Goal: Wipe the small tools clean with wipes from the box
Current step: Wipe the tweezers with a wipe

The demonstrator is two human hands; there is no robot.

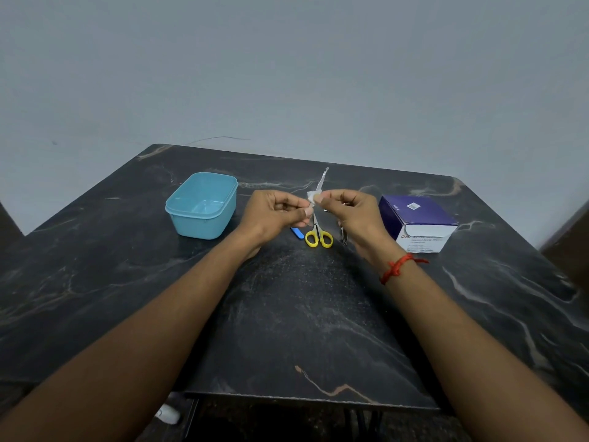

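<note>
Slim metal tool (322, 178) is held above the yellow-handled scissors (318, 238), mid-table; left hand (277, 213) pinches its near end; right hand (357, 212) pinches a white wipe (311, 196) round its shaft; wiping seems in hand; next, the wipe wants drawing toward the far tip.

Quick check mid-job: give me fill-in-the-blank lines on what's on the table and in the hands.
The scissors have ___ handles.
The tub sits to the ___ of the scissors.
The right hand pinches a white ___ on the metal tool.
The box lies nearest the ___ hand.
Answers: yellow; left; wipe; right.
</note>
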